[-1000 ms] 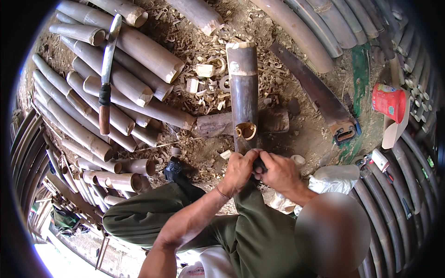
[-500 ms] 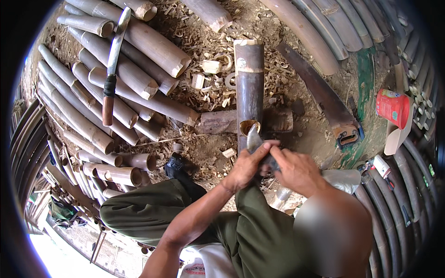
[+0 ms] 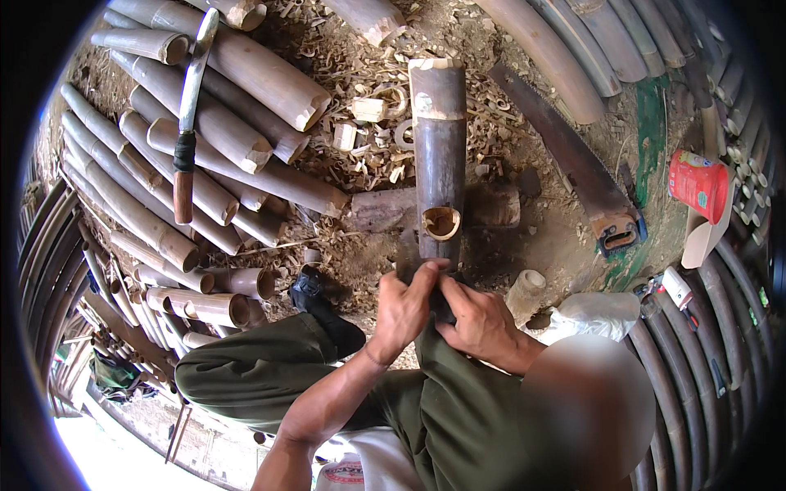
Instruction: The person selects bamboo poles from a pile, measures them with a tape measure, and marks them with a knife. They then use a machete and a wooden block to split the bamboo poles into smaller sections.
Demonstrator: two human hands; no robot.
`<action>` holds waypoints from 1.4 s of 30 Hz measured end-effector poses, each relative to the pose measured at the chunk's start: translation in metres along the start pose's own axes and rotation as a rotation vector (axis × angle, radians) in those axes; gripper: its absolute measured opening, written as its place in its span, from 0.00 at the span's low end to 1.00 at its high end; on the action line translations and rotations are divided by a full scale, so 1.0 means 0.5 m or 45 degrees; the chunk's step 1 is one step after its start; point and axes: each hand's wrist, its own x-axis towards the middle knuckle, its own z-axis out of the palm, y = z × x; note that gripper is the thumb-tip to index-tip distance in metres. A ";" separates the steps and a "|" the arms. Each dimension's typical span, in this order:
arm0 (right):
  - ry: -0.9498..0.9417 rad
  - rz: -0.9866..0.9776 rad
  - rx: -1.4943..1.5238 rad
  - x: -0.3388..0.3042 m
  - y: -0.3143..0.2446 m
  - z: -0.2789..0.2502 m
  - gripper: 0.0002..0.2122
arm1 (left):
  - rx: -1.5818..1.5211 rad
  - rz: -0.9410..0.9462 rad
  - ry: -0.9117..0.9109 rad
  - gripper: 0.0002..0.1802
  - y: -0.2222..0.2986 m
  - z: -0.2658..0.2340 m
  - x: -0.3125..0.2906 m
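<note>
Ground: bare dirt (image 3: 557,245) strewn with pale wood chips and offcut rings (image 3: 377,106); I sit low, knees up, in olive trousers (image 3: 458,417).
Surroundings: stacked bamboo lengths (image 3: 205,139) on my left, more long poles (image 3: 573,57) curving round the upper right rim.
Resting block: a short log (image 3: 385,209) lies crosswise under the piece I work on.
Work piece: dark bamboo section (image 3: 438,147), pointing away from me, near end at my hands, far end cut square; a round hole (image 3: 441,222) is cut in its upper face just beyond my fingertips.
Left hand (image 3: 405,311): forearm comes up from the lower edge, wrist bent, fingers curled tight over the near end of the bamboo section, thumb on top.
Right hand (image 3: 483,323): pressed against the left, fingers closed round the same near end; whether a tool sits inside the grip I cannot tell.
Long knife (image 3: 187,139): lies on the stack at left, wooden handle toward me, well apart from my hands.
Handsaw (image 3: 573,164): flat on the dirt right of the section, handle nearest me.
Red tub (image 3: 697,184): on its side at far right.
White bag (image 3: 594,315): just beside my right wrist.
</note>
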 end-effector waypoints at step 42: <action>-0.622 -0.220 -1.193 0.223 -0.042 -0.177 0.09 | -0.957 -0.238 -0.460 0.35 0.016 0.040 0.056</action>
